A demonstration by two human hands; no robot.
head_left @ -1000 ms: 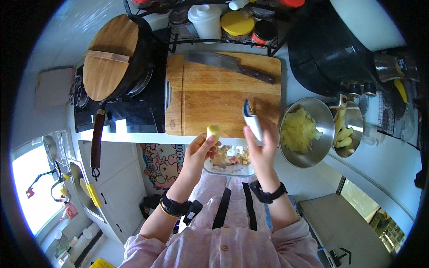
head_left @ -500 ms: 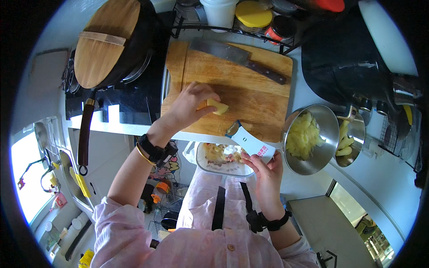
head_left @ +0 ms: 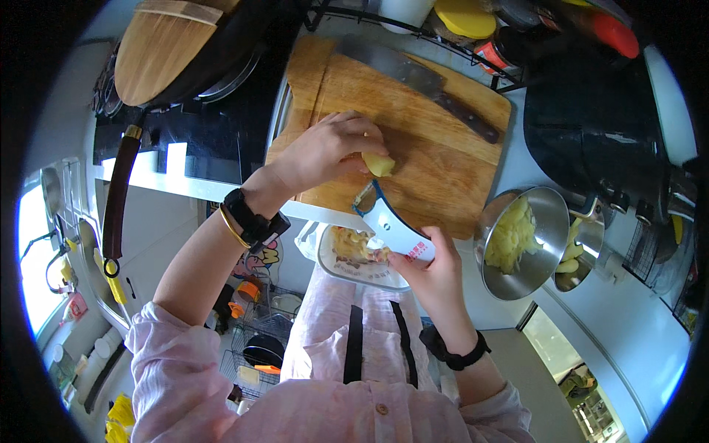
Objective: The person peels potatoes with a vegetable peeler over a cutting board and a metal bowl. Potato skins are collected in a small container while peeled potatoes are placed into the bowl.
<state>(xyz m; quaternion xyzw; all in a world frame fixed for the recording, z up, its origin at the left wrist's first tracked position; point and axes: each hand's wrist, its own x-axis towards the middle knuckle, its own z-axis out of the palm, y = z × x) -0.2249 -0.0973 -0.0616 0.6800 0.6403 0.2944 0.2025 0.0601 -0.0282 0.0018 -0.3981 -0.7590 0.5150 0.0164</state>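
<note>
Seemingly between peeling strokes: pinches a small, pale-yellow chunk (head_left: 379,165) in the left grip (head_left: 336,146), over the brown wooden board (head_left: 443,181); clasps a white, blue-edged peeler (head_left: 395,230) in the right grip (head_left: 436,267); likely calls for steadying chunk.

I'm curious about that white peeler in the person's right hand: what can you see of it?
The peeler has a broad, flat white handle, apparently smooth plastic, with red printing near the grip end and blue edging around its forked head. Across the fork runs a narrow blade that looks metallic. The right hand grips the lower end. It slants up and leftward over the near edge of the cutting board, its head close to the yellow piece; whether they touch is unclear.
</note>
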